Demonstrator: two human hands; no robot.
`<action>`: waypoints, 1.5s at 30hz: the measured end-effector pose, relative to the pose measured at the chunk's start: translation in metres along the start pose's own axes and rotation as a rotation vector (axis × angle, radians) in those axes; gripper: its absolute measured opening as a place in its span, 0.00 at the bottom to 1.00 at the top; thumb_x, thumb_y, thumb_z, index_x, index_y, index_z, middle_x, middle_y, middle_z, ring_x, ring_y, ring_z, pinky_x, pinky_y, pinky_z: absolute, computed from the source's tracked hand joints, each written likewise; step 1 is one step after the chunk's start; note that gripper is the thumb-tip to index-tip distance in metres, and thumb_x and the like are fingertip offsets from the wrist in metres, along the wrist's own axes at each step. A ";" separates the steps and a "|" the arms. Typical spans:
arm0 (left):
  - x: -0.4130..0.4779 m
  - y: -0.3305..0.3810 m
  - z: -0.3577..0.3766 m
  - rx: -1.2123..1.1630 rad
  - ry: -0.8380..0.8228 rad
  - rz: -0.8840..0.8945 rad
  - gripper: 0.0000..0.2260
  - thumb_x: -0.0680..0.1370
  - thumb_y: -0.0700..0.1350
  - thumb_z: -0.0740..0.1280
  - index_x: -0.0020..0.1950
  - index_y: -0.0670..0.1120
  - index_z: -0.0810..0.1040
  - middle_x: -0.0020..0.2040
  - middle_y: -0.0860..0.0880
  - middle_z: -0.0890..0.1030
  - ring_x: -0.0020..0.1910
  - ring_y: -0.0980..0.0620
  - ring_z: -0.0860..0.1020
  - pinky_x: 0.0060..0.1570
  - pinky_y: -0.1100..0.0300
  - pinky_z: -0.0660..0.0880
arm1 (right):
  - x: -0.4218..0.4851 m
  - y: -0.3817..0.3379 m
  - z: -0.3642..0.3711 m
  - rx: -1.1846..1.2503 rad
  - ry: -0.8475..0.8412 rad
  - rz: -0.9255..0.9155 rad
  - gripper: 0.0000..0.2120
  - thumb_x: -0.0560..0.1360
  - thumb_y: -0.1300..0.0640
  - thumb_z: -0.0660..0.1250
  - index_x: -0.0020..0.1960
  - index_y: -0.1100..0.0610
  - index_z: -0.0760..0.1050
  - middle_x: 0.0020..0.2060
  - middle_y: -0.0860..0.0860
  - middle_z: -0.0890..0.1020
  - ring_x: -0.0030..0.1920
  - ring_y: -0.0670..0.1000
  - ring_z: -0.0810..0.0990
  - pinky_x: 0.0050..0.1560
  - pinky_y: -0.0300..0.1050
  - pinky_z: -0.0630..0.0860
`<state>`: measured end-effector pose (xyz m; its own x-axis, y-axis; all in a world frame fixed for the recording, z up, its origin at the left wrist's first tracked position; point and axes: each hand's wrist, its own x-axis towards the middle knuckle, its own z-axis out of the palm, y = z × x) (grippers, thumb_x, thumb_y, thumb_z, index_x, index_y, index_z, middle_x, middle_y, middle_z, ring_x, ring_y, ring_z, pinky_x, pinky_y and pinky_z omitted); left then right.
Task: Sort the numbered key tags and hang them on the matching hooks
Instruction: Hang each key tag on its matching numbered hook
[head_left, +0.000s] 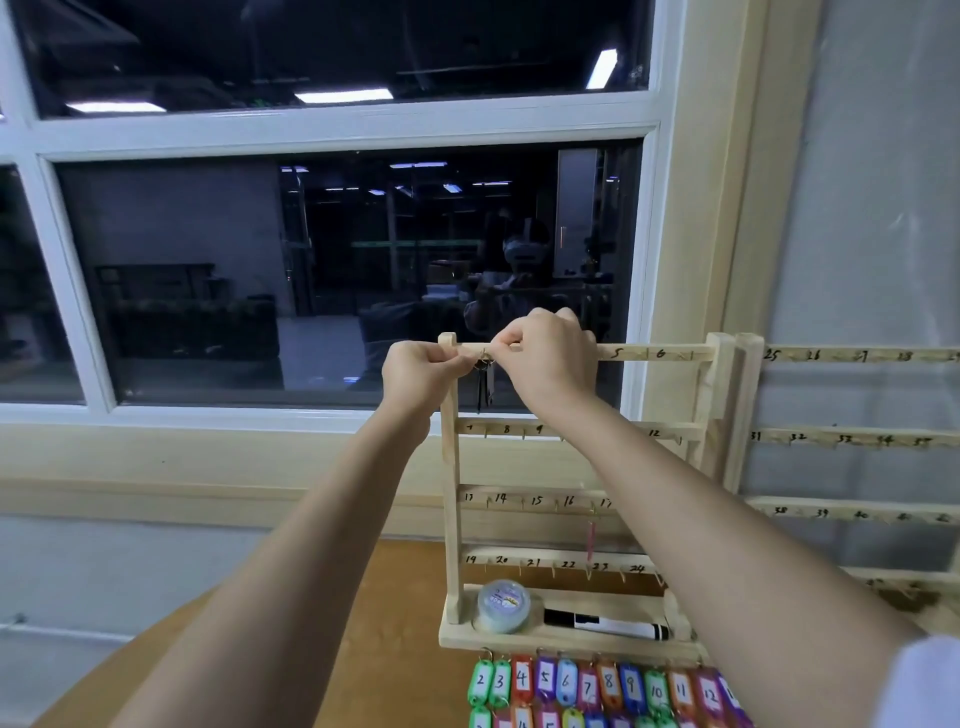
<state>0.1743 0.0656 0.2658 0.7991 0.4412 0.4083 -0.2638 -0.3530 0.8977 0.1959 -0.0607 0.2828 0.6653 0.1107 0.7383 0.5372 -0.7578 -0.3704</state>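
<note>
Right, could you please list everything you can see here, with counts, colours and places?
rack: one, pale wood, on the table before the window.
second rack: one, pale wood, to its right, cut off.
dark tag: one, hanging under the top rail's left end.
pink tag: one, hanging from the third rail.
loose tags: two rows, many colours, on the table before the rack; lower row cut off.
tub: one, round, pale green, on the rack's base.
marker: one, black and white, on the base beside the tub.
table: one, brown.
window: one, white frame, dark panes.
left hand: pinches the dark tag's ring.
right hand: pinches the same ring.
</note>
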 end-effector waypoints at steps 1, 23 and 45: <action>0.000 -0.001 0.000 0.001 -0.005 0.008 0.08 0.75 0.43 0.72 0.43 0.38 0.82 0.27 0.52 0.72 0.22 0.58 0.65 0.23 0.71 0.63 | -0.001 0.000 0.001 -0.039 -0.001 -0.017 0.10 0.77 0.55 0.64 0.42 0.47 0.83 0.34 0.43 0.72 0.49 0.51 0.69 0.47 0.46 0.62; -0.108 -0.087 -0.035 0.242 -0.166 -0.081 0.03 0.76 0.44 0.71 0.44 0.46 0.83 0.33 0.49 0.80 0.28 0.54 0.72 0.28 0.64 0.68 | -0.147 0.046 -0.001 0.034 -0.368 -0.035 0.05 0.75 0.49 0.69 0.49 0.46 0.82 0.42 0.41 0.79 0.52 0.46 0.71 0.49 0.44 0.69; -0.173 -0.233 -0.010 0.586 -0.501 -0.160 0.08 0.72 0.45 0.74 0.50 0.47 0.84 0.45 0.52 0.83 0.41 0.58 0.77 0.40 0.68 0.71 | -0.221 0.105 0.098 0.029 -0.706 0.103 0.08 0.77 0.52 0.67 0.54 0.48 0.82 0.48 0.49 0.82 0.57 0.50 0.73 0.46 0.43 0.70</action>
<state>0.0924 0.0804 -0.0124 0.9885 0.1475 0.0331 0.0910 -0.7556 0.6487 0.1557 -0.1013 0.0253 0.8850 0.4370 0.1606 0.4605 -0.7706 -0.4406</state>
